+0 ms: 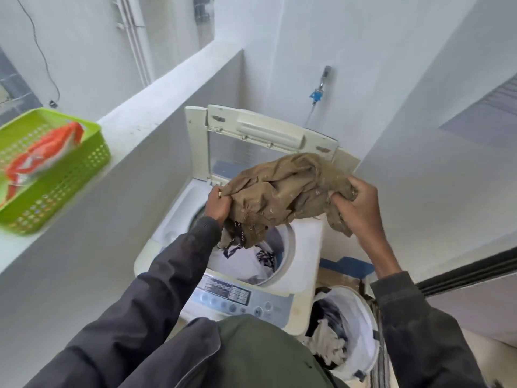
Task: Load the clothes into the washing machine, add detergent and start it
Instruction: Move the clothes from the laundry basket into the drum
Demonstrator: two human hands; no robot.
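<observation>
A bunched brown garment (282,189) hangs over the open drum of the white top-load washing machine (307,247). My left hand (218,204) grips its left end and my right hand (355,204) grips its right end. White and dark patterned clothes (251,261) lie inside the drum below. The lid (251,133) stands upright at the back. The control panel (229,298) runs along the front edge. An orange detergent packet (36,158) lies in a green basket (64,189) on the ledge at left.
A white mesh laundry hamper (355,326) with several clothes stands on the floor right of the machine. A water tap (319,91) with a blue fitting sits on the wall behind. A white ledge wall (140,121) borders the machine's left side.
</observation>
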